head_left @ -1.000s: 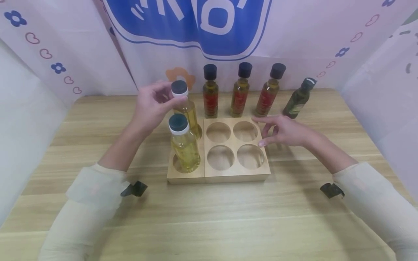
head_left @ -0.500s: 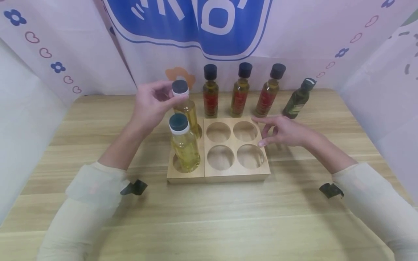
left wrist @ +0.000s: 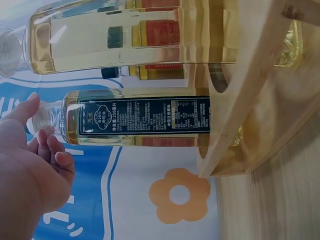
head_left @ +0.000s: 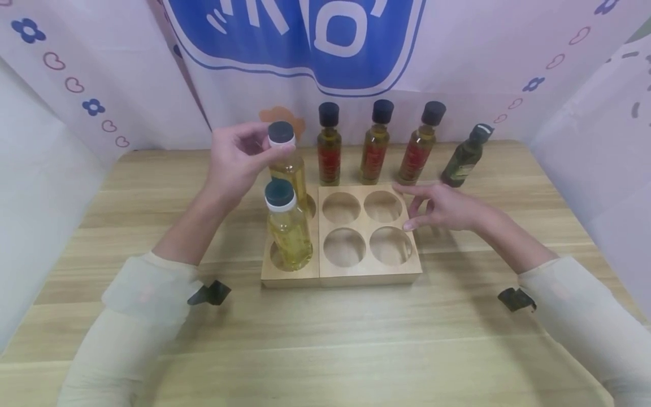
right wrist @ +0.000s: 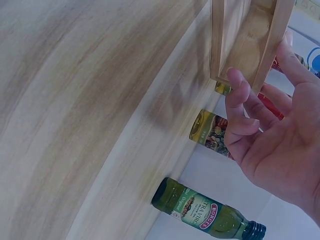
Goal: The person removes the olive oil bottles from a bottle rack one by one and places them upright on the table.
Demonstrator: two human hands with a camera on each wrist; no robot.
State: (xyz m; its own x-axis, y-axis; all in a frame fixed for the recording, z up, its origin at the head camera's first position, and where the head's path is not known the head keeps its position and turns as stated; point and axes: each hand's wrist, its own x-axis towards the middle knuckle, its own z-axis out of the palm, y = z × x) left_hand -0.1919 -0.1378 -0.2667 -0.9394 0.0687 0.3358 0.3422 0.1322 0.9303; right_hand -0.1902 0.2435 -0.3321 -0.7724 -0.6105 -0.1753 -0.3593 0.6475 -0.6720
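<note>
In the head view my left hand [head_left: 235, 161] pinches the neck of a clear bottle of pale yellow oil [head_left: 291, 169] between thumb and fingers. This bottle, its dark back label [left wrist: 145, 117] showing in the left wrist view, stands upright in the rear left hole of a wooden bottle rack [head_left: 368, 277]. A second bottle of yellow oil [head_left: 290, 234] leans slightly in the front left hole. My right hand [head_left: 447, 208] holds the rack's right edge, index finger at the rear corner and thumb farther forward; its other fingers are curled in the right wrist view.
Behind the rack stand several small oil bottles: red-labelled ones such as the left one [head_left: 329, 152], and a dark green olive oil bottle [head_left: 464, 158] at the right end. A printed cloth [head_left: 244, 93] hangs behind the wooden table [head_left: 330, 350].
The rear yellow oil bottle has risen very slightly with my left hand. My right hand keeps its place on the rack; the whole head view has shifted a little.
</note>
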